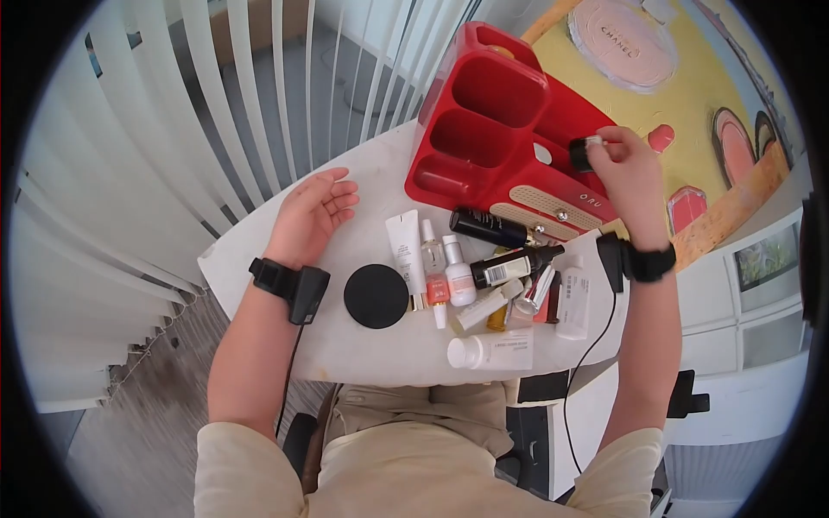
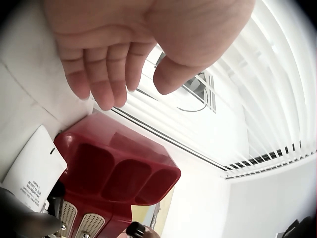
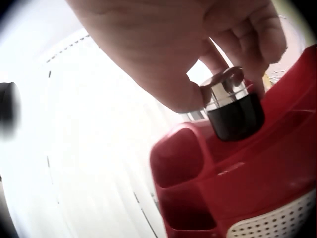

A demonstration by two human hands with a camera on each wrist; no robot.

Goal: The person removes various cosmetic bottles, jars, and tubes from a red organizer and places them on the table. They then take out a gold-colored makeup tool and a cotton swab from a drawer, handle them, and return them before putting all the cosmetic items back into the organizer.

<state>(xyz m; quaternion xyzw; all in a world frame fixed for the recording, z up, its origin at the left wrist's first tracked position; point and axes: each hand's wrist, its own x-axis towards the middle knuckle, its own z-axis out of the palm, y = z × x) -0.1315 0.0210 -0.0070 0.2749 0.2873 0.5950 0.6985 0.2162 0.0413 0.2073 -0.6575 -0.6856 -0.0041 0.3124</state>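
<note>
My right hand (image 1: 629, 164) pinches a small bottle with a black end and a clear, silvery end (image 3: 236, 116) between thumb and fingers, the black end facing down. It is held over the right part of a red cosmetics organizer (image 1: 509, 177), close to its upper tray. Several round-cornered compartments fill the organizer's left side, and perforated beige drawers (image 1: 537, 207) with knobs are at its front. My left hand (image 1: 313, 216) is above the table's left side, fingers loosely bent and nothing in them. Nearest to it lie a round black case (image 1: 376, 296) and a white tube (image 1: 403, 246).
Several cosmetics crowd the table's middle: a dark bottle (image 1: 488, 227), a pink-labelled pump bottle (image 1: 460, 274), a red nail polish bottle (image 1: 438, 291) and a white bottle (image 1: 492, 350) near the front edge. Vertical blinds (image 1: 199, 86) hang at the left; a painting (image 1: 691, 104) stands behind the organizer.
</note>
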